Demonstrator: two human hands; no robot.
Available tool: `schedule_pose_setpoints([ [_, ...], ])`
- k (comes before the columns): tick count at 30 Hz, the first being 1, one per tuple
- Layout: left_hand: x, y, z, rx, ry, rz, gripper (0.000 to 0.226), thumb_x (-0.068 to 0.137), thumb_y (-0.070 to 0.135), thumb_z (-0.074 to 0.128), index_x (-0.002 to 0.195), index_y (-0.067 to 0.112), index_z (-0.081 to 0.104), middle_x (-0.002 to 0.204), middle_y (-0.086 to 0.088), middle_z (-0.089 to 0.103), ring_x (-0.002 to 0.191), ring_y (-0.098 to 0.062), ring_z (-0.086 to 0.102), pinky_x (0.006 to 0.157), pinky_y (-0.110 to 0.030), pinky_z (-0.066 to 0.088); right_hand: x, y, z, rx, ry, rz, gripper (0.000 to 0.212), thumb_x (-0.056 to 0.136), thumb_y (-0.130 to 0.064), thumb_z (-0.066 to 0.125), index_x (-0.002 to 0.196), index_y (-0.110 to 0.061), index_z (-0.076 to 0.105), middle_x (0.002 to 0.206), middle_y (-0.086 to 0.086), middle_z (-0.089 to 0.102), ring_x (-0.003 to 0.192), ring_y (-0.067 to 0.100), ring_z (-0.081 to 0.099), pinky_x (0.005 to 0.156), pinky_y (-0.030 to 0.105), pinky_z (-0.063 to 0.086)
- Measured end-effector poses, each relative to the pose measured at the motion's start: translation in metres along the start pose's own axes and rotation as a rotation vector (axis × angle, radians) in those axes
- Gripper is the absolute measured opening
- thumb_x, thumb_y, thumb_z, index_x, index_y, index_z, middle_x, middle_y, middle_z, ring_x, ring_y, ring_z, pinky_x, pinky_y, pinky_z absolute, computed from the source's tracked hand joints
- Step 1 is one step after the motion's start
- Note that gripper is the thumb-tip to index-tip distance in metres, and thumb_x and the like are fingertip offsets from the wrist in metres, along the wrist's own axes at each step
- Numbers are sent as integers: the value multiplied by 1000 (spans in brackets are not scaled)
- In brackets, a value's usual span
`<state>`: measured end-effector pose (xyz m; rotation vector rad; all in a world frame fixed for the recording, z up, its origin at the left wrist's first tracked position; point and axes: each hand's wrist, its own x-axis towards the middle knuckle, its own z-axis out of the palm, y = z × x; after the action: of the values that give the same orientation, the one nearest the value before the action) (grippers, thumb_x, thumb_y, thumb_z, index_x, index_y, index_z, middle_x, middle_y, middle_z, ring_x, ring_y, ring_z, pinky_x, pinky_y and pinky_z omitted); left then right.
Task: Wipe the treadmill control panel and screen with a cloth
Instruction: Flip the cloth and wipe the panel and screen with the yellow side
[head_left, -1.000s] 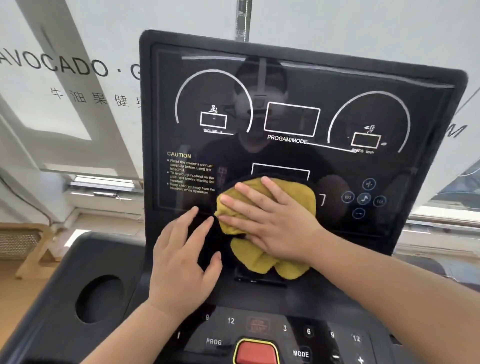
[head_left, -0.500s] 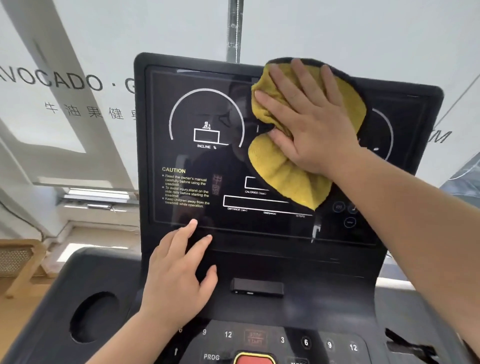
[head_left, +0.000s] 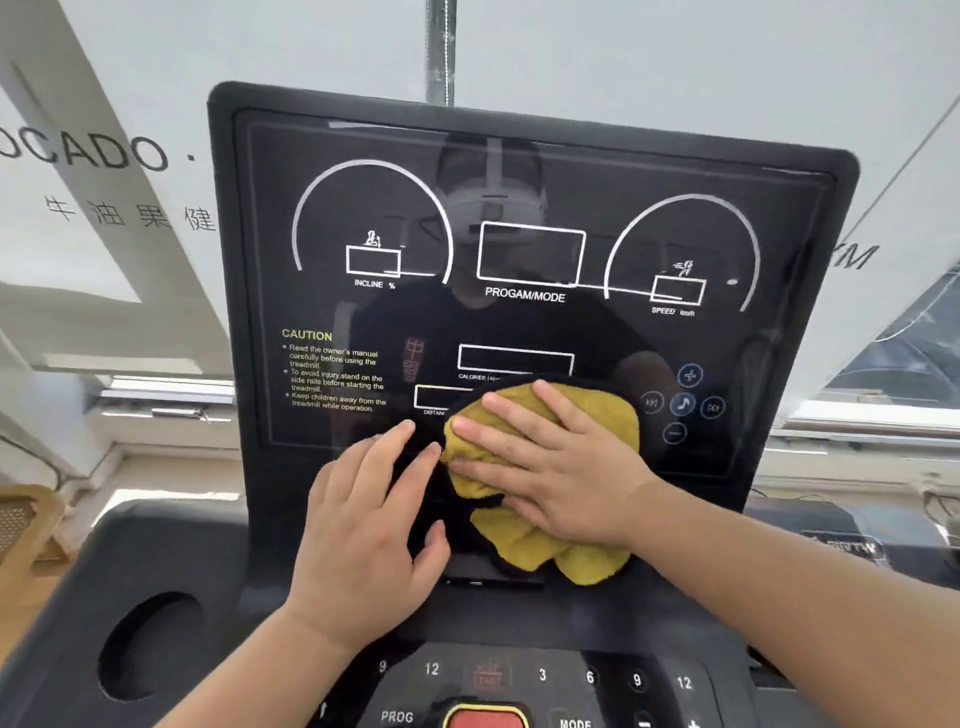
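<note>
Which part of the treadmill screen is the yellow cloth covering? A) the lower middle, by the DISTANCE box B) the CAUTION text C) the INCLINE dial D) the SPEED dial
A: the right hand presses the yellow cloth flat on the lower middle of the screen, hiding part of the DISTANCE box.

The black treadmill console (head_left: 519, 613) tilts back, glossy screen (head_left: 519, 322) above a button panel (head_left: 540, 675); a yellow cloth (head_left: 524, 545) lies on the screen's lower edge under the flat right hand (head_left: 561, 467); the left hand (head_left: 363, 530) rests beside it; a round recess (head_left: 150, 644), perhaps a cup holder, sits left.
</note>
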<state>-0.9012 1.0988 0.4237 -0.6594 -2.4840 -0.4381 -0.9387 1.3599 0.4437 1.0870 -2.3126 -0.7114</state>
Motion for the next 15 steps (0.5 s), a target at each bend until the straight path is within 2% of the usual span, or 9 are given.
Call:
schedule_pose_setpoints([
  [3, 4, 8, 5, 3, -64, 6, 62, 76, 40, 65, 132, 13, 66, 146, -10, 53, 128, -32, 50, 101, -49, 44, 1, 34, -8, -6, 1, -31, 61, 105, -50, 39, 163, -35, 24, 172, -2, 15, 159, 29, 12, 128, 57, 5],
  [10, 7, 14, -1, 26, -179, -47, 64, 77, 46, 60, 133, 15, 64, 148, -7, 49, 130, -32, 50, 101, -52, 48, 42, 165, -63, -29, 65, 340, 65, 103, -58, 37, 163, -37, 22, 173, 1, 13, 159, 35, 8, 125, 65, 2],
  [12, 6, 12, -2, 8, -187, -48, 63, 78, 46, 59, 133, 16, 63, 149, -6, 49, 131, -31, 50, 102, -52, 48, 51, 171, -69, -25, 81, 435, 65, 104, -60, 35, 163, -37, 22, 173, 2, 13, 159, 37, 9, 124, 67, 5],
  [15, 4, 11, -3, -65, -154, -58, 61, 79, 44, 59, 132, 15, 63, 148, -6, 51, 130, -31, 52, 104, -51, 48, 56, 146, -64, -21, 132, 537, 68, 103, -62, 37, 163, -32, 26, 173, 6, 16, 158, 39, 13, 124, 65, 10],
])
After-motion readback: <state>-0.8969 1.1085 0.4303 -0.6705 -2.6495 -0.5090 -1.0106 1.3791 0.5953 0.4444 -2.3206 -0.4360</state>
